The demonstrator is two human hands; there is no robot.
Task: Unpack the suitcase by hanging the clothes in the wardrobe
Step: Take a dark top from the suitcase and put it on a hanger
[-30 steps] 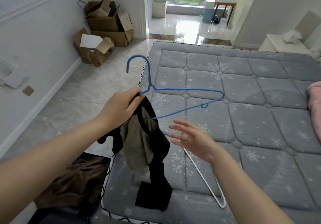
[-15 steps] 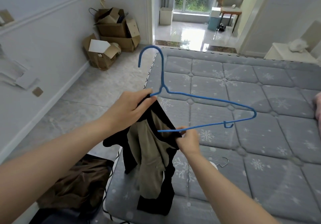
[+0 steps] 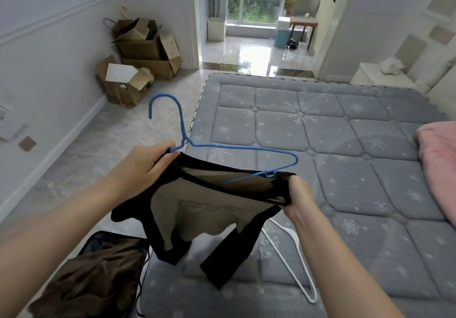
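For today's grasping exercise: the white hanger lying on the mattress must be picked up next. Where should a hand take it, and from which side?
Take the white hanger at its bare shoulder bend nearest the mattress front edge, coming from above. It lies flat, so only a top pinch gets round the thin rod, and its far end is hidden under the black garment.

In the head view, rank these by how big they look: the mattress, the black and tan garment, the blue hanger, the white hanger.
1. mattress
2. black and tan garment
3. blue hanger and white hanger: they look alike in size, and the white one is partly hidden, so unranked.
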